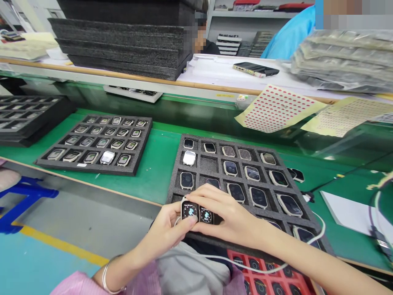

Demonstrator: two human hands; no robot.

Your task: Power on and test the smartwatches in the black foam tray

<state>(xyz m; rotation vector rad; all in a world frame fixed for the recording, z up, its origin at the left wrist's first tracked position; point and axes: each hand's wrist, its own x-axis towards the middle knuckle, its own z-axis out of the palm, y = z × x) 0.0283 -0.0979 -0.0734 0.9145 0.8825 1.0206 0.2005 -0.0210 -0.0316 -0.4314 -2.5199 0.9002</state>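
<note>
Two smartwatch bodies with lit dial screens, one (189, 210) on the left and one (206, 215) on the right, are held side by side over the near edge of a black foam tray (199, 166). My left hand (167, 227) grips the left watch from below, thumb on its screen. My right hand (229, 215) curls over the top of both, fingers closed on the right watch. The tray holds several more watch bodies in square pockets, and some pockets are bare. A white cable (245, 267) runs under my right forearm.
A second foam tray of watches (139, 149) lies left on the green belt (156, 159), with a third (58, 108) at the far left. A red tray (267, 280) sits near my lap. Dotted sticker sheets (276, 108), stacked black foam (123, 37) and a phone (256, 69) lie beyond. People sit opposite.
</note>
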